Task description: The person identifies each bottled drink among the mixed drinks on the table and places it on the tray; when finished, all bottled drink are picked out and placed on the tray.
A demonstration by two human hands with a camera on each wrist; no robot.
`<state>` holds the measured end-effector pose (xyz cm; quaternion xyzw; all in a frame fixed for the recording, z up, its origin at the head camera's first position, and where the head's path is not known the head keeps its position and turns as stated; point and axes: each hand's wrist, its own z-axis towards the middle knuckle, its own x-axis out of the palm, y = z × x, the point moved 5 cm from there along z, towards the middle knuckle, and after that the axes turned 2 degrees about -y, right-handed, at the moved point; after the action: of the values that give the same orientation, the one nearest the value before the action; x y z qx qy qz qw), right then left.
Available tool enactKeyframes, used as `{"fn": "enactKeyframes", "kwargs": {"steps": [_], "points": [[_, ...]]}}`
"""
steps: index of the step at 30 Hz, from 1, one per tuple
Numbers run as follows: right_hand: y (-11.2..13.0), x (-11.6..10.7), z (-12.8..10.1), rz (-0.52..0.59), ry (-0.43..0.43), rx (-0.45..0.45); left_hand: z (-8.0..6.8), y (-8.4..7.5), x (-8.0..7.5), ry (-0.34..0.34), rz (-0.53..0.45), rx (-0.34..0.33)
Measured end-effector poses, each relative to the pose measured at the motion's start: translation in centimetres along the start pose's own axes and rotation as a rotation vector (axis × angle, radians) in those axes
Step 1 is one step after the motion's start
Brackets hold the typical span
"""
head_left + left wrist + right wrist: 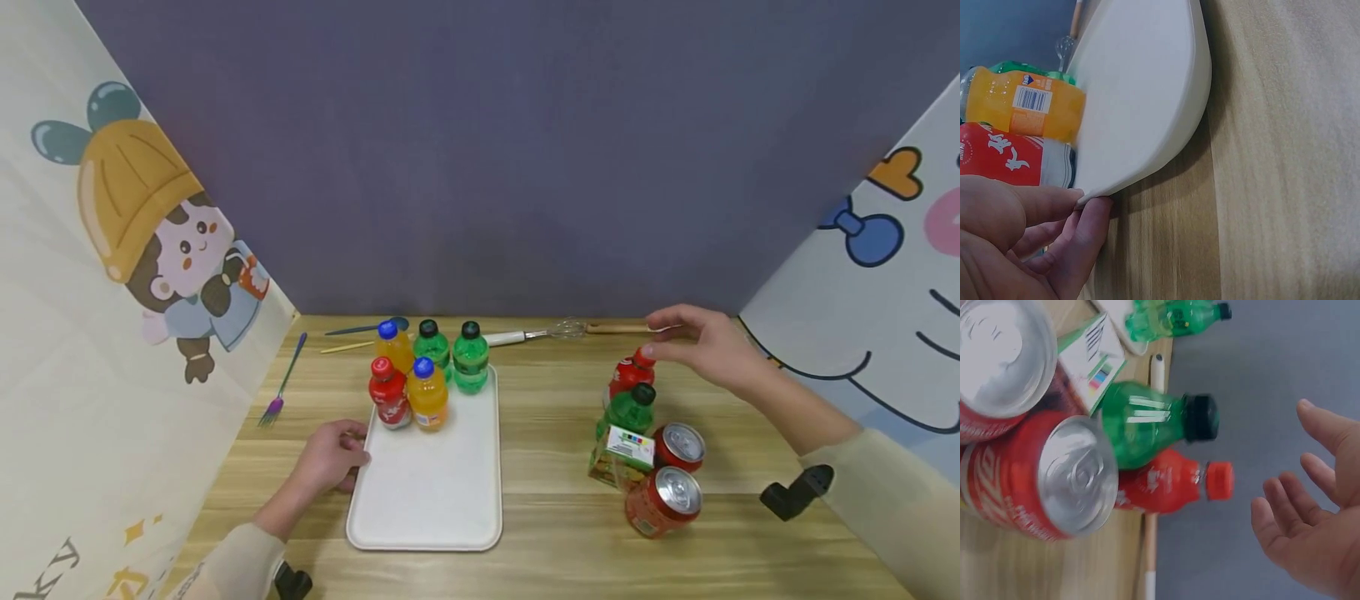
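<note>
My left hand point(333, 457) pinches the left rim of a white tray point(431, 500) between thumb and fingers; the left wrist view shows the pinch on the tray's edge point(1141, 165). At the tray's far end stand a red bottle point(389, 396), two orange-drink bottles point(427, 398) with blue caps and two green bottles point(471, 362) with black caps. On the right, my right hand point(697, 346) hovers by the cap of another red bottle point(624, 377). In the right wrist view its fingers point(1275, 512) are spread, apart from the red cap point(1219, 480).
Close to that red bottle stand a green bottle point(630, 408), a small drink carton point(622, 457) and two red cans point(660, 504). A whisk point(566, 329) and other long utensils lie along the back wall. A purple-blue fork point(281, 387) lies at the left.
</note>
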<state>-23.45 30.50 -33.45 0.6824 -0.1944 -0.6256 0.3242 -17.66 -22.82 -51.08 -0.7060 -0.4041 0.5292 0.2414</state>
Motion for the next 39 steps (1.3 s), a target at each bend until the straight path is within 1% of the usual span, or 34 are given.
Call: {"fn": "enactKeyframes", "kwargs": {"steps": [5,8,11,15,20,26,29,33,39], "points": [[-2.0,-0.1,-0.1,-0.025,-0.039,0.014,0.0,0.1,0.0,-0.003,-0.006,-0.017],[-2.9,0.1,-0.1,-0.046,-0.049,0.014,0.0,0.1,0.0,-0.006,-0.010,-0.010],[-3.8,0.6,-0.1,-0.025,-0.048,0.027,-0.1,0.1,-0.1,-0.011,-0.010,0.003],[-4.7,1.6,-0.3,0.034,-0.025,0.041,0.0,0.1,0.0,-0.011,-0.008,0.006],[-5.4,2.4,-0.1,0.072,-0.006,0.033,0.0,0.1,0.0,-0.005,-0.006,-0.002],[-6.1,3.2,0.3,0.061,0.003,0.026,0.0,0.2,0.0,-0.004,0.000,-0.014],[-6.3,3.6,0.5,0.078,0.007,0.014,0.1,0.2,0.0,-0.002,-0.003,-0.009],[-6.5,4.0,0.6,0.095,0.012,-0.002,0.2,0.3,0.1,-0.005,-0.007,-0.020],[-6.6,4.6,1.0,0.082,0.010,-0.005,0.3,0.4,0.1,-0.002,-0.004,-0.029]]}}
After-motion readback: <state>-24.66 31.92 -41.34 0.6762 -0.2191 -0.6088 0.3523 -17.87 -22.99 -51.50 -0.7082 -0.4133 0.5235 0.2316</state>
